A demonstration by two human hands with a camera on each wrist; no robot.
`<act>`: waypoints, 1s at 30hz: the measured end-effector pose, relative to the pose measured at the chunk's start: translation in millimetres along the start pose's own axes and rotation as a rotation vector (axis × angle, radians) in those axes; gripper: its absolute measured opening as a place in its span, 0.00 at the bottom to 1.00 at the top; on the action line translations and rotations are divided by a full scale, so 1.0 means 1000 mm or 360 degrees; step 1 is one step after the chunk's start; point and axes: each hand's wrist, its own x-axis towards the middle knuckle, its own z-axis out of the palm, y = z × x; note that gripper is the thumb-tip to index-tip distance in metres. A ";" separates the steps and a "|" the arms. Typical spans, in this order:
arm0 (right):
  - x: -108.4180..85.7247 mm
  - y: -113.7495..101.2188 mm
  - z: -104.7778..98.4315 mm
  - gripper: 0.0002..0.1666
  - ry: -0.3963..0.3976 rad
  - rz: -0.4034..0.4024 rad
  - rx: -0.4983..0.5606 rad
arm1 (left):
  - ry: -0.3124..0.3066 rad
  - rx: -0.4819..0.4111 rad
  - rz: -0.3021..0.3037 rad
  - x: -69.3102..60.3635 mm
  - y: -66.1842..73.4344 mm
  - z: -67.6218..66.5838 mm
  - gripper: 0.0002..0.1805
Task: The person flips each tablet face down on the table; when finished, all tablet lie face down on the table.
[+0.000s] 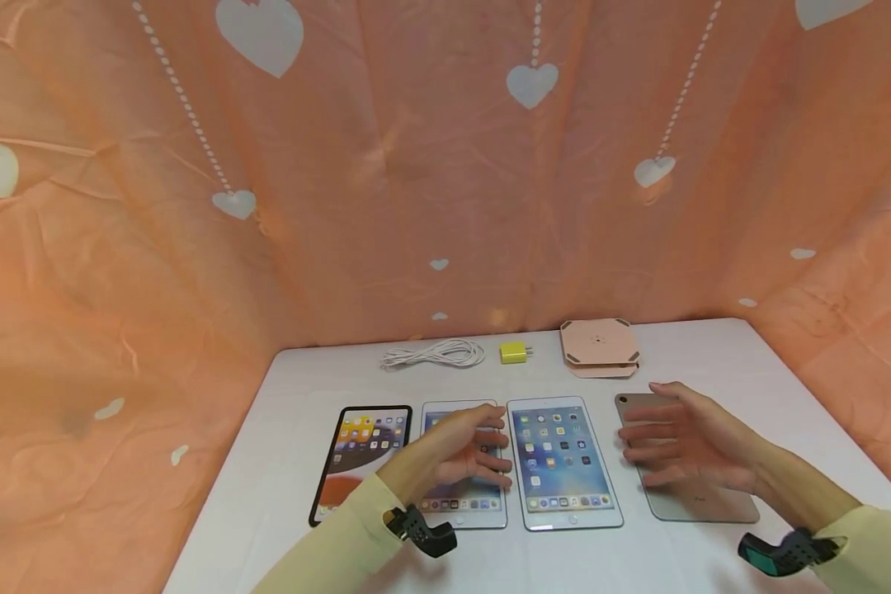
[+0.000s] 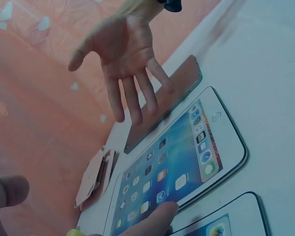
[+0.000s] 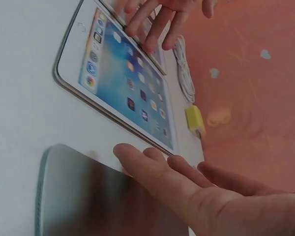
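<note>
Four tablets would exceed a plain count, so several lie in a row on the white table. My left hand (image 1: 464,450) hovers above a white-framed tablet (image 1: 464,518), fingers extended and holding nothing. Beside it, a second white-framed tablet (image 1: 564,462) shows a blue home screen with app icons. A black-framed tablet (image 1: 364,450) lies at the left, partly behind my left forearm. Over a grey tablet lying back up (image 1: 705,505) my right hand (image 1: 690,441) is held with spread fingers and nothing in it. The right wrist view shows that hand's fingers (image 3: 162,182) apart from the tablets.
At the back of the table (image 1: 304,379) lie a coiled white cable (image 1: 441,353), a yellow plug adapter (image 1: 514,352) and a pink folded stand-like object (image 1: 599,345). A peach curtain (image 1: 416,181) with white hearts hangs behind and at both sides.
</note>
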 end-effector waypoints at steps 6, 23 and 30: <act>0.014 0.009 0.012 0.54 0.0090 0.0044 -0.0020 | -0.0013 -0.0004 -0.0026 0.001 -0.002 0.004 0.44; 0.023 0.005 0.032 0.59 0.0328 0.0081 -0.0053 | 0.0189 -0.0026 -0.0071 0.019 -0.006 0.044 0.50; 0.013 -0.004 0.021 0.57 0.0304 0.0075 -0.0152 | 0.0184 -0.0102 -0.0127 0.032 -0.009 0.060 0.46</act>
